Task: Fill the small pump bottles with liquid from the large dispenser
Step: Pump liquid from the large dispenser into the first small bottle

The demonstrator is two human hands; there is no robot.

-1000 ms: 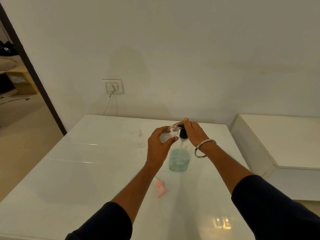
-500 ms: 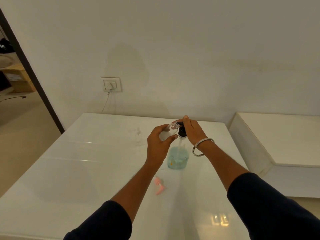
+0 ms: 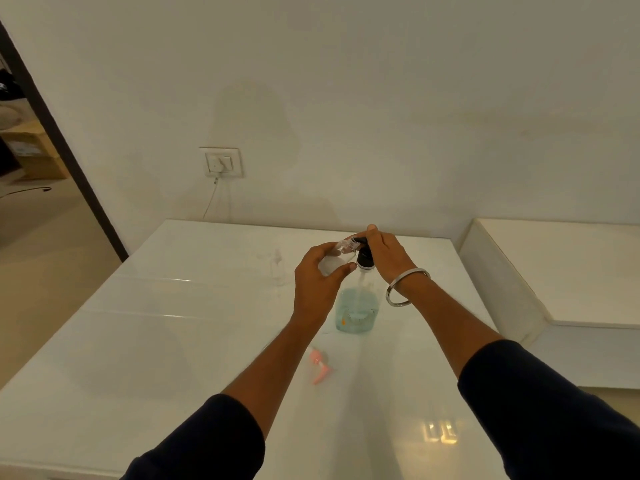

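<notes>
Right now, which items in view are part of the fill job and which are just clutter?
In use:
- large dispenser, blue liquid, black pump
- small clear bottle, held by the left hand at the spout
- right hand, on the pump head
- pink pump cap, lying on the table
- second small clear bottle, standing farther back

Lying about:
- wall socket with cable
- side ledge

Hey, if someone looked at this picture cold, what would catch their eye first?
Probably the two hands meeting mid-table: the left hand grips a small clear bottle tilted toward the black pump of the large dispenser, which the right hand presses. Next, the blue-green liquid low in the dispenser, and the pink pump top lying nearer on the white table.
</notes>
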